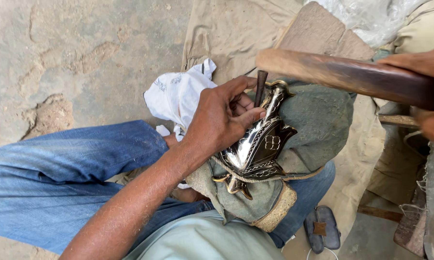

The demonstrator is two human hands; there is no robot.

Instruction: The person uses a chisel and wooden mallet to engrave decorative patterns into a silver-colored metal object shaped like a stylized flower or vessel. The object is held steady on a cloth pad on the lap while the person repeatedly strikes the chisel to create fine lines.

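Your left hand (224, 118) pinches a dark punch (261, 86) upright against the shiny metal piece (258, 147), which lies on the padded cloth (318, 118) over your knee. Your right hand (426, 91), at the frame's right edge, is closed around a wooden mallet (342, 74) raised above, apart from the punch.

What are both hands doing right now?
Left hand: closed on thin dark metal punch, set against shiny embossed metal piece.
Right hand: gripping brown wooden handle.
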